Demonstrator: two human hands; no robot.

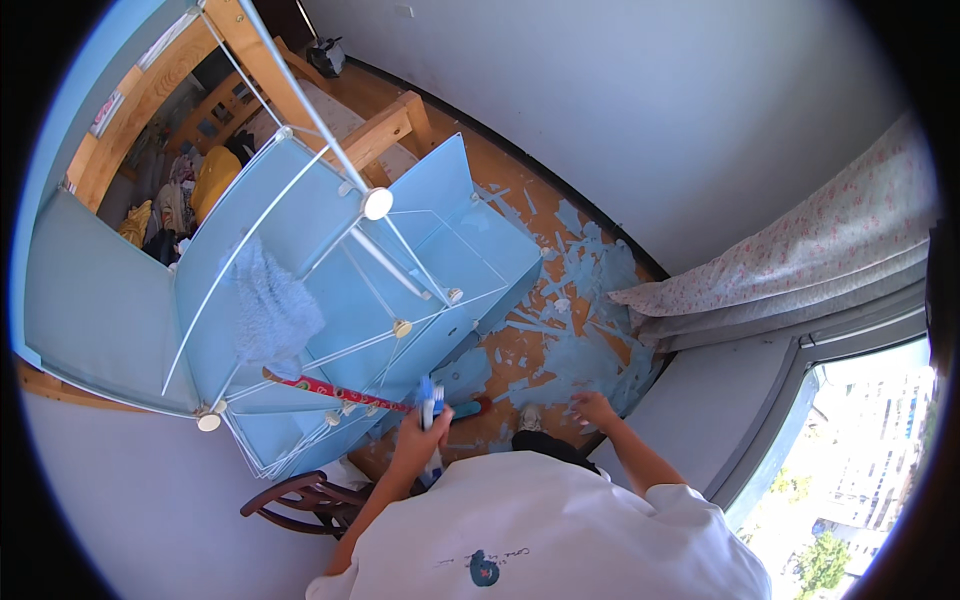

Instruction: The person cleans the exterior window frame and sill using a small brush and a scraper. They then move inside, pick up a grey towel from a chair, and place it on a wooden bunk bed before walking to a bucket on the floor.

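Observation:
My left hand is closed around a slim blue-and-white plastic object that stands upright in the grip; its exact kind is unclear. Just behind this hand a red patterned stick slants across the lower part of a blue-panelled storage rack. Near the stick's right end is a teal piece with a red tip. My right hand hangs above the littered floor, fingers loosely bent and apart, holding nothing. A light blue towel drapes on the rack, left of my hands.
Torn blue sheet scraps cover much of the wood-coloured floor. White rods with round connectors jut from the rack. A dark wooden chair stands at lower left, a wooden bed frame behind. A curtain and window are right.

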